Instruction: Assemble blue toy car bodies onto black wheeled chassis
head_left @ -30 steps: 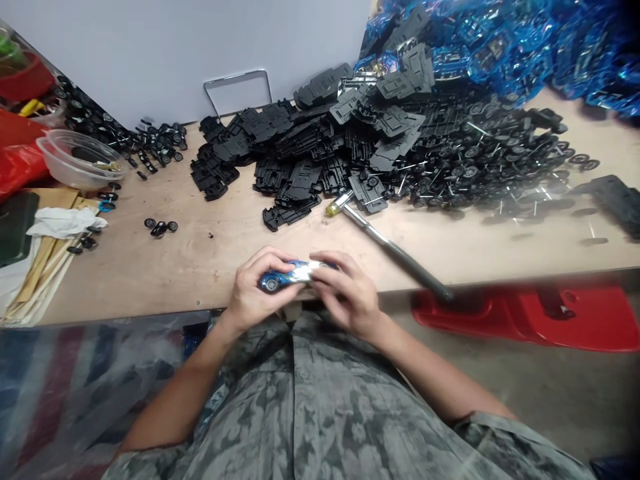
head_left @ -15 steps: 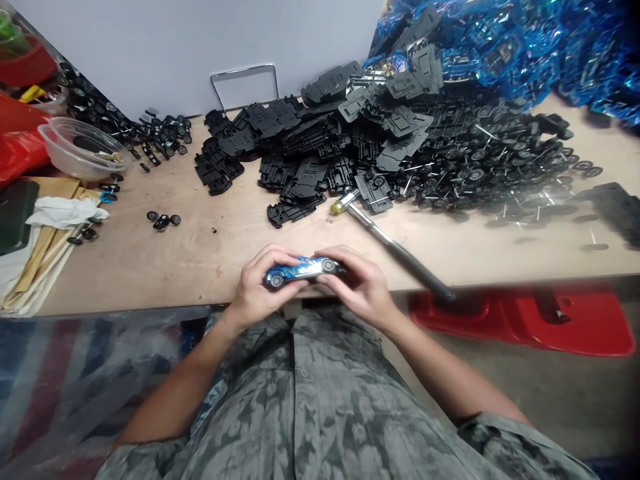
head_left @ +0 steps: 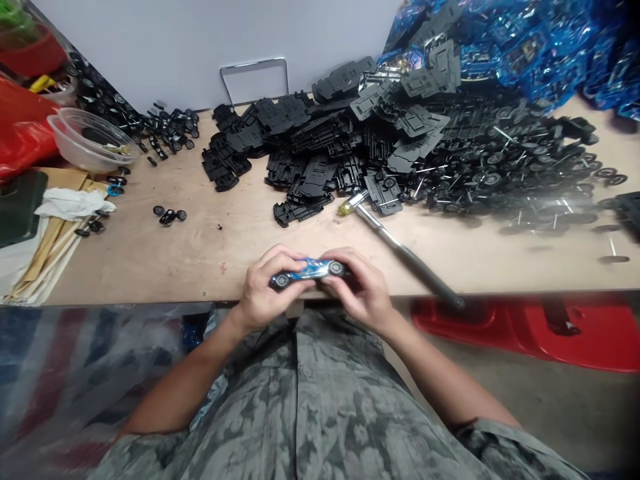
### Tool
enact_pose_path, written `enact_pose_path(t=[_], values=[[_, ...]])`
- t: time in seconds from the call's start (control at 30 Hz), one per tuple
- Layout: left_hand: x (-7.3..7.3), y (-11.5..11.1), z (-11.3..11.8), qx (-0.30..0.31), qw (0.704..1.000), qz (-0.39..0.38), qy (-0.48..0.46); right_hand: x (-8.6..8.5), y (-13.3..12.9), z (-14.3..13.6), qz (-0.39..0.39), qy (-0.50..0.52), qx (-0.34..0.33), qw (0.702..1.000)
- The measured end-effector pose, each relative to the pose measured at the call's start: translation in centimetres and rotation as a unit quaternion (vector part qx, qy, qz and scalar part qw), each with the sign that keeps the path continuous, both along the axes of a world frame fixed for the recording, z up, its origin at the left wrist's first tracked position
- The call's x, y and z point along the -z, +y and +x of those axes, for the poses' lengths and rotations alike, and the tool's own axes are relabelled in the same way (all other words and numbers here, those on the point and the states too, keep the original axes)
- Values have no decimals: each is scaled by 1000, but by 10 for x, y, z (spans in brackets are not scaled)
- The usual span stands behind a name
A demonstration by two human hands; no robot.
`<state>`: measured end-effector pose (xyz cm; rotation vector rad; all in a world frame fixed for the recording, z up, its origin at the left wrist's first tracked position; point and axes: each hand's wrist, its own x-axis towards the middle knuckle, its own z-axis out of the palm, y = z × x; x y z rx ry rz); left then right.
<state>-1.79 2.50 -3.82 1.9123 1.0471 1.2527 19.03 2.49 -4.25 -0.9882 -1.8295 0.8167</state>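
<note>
A shiny blue toy car (head_left: 314, 269) is held sideways above the table's front edge, its two near wheels facing me. My left hand (head_left: 270, 283) grips one end, thumb below and fingers over the top. Around the other end my right hand (head_left: 363, 283) is closed in the same way. The car's far side and underside are hidden. Beyond my right hand a hammer (head_left: 395, 243) with a yellowish tip lies slantwise, its dark handle reaching over the table edge. Past the hammer head are piled black plastic car bases (head_left: 313, 173).
To the right spreads a heap of wheel axles (head_left: 493, 177), with blue car bodies (head_left: 530, 60) behind it. Clear plastic tubs (head_left: 93, 143) stand at the left near more wheels. A small wheel piece (head_left: 170, 215) lies alone. A red stool (head_left: 530, 330) is below the edge.
The camera view has shifted slightly, so the tabletop things appear farther right. Both hands keep their hold on the toy car, which has barely moved.
</note>
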Motion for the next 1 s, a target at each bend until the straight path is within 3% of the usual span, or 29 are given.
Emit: enact_pose_path(t=[0.13, 0.2, 0.3, 0.43, 0.57, 0.67, 0.83, 1.0], values=[[-13, 2, -2, 5, 1000, -11, 14, -1, 2, 3, 30, -1, -20, 999], [-16, -1, 0, -11, 996, -69, -49, -4, -2, 0, 7, 34, 23, 999], [-12, -12, 13, -16, 963, -168, -211, -6, -12, -13, -70, 123, 94, 985], [-5, -28, 37, -34, 938, -182, -291, 0, -23, -30, -137, 223, 102, 960], [-11, -32, 33, -67, 956, -164, -234, -7, -19, -22, -107, 224, 32, 968], [-19, -32, 14, -64, 979, -129, -143, -36, -5, -1, -23, 179, -13, 984], [-23, -30, -4, -47, 998, -24, 19, -87, 15, 18, 57, 18, -172, 983], [-25, -35, -6, -48, 994, 26, 98, -95, 15, 13, 108, -24, -190, 975]])
